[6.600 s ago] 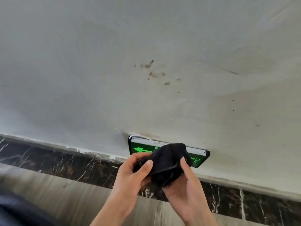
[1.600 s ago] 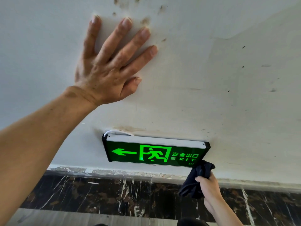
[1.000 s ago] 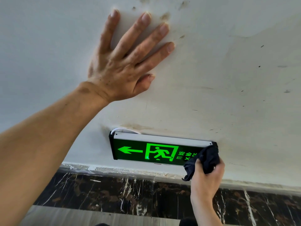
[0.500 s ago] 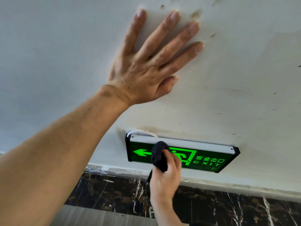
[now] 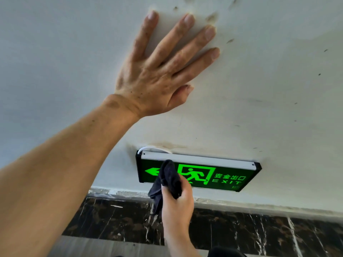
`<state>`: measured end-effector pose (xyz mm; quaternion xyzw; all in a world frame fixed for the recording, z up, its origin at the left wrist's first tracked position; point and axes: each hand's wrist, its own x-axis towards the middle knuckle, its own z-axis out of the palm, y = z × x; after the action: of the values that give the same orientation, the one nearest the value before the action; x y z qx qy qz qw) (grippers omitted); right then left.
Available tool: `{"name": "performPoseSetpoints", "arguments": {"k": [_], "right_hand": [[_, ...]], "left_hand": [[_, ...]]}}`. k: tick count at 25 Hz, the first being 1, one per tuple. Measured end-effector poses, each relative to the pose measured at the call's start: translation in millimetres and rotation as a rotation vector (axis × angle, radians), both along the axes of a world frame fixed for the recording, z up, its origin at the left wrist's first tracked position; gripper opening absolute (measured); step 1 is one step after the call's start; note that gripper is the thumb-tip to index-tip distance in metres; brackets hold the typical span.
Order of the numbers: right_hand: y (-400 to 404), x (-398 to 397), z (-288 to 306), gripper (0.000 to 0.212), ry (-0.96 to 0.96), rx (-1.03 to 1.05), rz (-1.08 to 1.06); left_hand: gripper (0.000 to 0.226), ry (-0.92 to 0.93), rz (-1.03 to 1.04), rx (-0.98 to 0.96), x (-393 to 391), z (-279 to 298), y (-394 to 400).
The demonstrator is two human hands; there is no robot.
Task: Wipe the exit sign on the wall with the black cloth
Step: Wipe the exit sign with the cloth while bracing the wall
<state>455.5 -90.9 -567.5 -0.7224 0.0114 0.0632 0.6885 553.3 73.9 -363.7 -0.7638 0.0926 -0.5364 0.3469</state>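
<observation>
A green lit exit sign [image 5: 222, 175] with a silver top rail is fixed low on the white wall. My right hand [image 5: 178, 203] grips a bunched black cloth [image 5: 168, 179] and presses it against the sign's left part, covering the arrow's tail and the frame's left edge. The running figure and the EXIT lettering stay visible to the right. My left hand [image 5: 159, 71] lies flat on the wall above the sign, fingers spread, holding nothing.
The white wall [image 5: 278, 89] carries brown stains near my left fingertips and small dark specks. A white cable [image 5: 156, 148] loops out behind the sign's top left corner. Below runs a dark marble skirting [image 5: 259, 232], then grey floor [image 5: 92, 247].
My right hand has swept the cloth from the sign's right end across to its left part. The left hand stays pressed on the wall.
</observation>
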Motion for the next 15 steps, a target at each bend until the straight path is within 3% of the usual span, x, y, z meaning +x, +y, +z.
{"name": "performPoseSetpoints", "arguments": {"k": [7,15], "right_hand": [[-147,68,-28,0.043,-0.006,-0.137,-0.493],[-138,94,-48,0.050,-0.073,-0.197,-0.365]], "left_hand": [[0.070,-0.033,0.017,0.030,1,-4,3],[0.067,-0.019,0.015,0.041,-1,-3,1]]}}
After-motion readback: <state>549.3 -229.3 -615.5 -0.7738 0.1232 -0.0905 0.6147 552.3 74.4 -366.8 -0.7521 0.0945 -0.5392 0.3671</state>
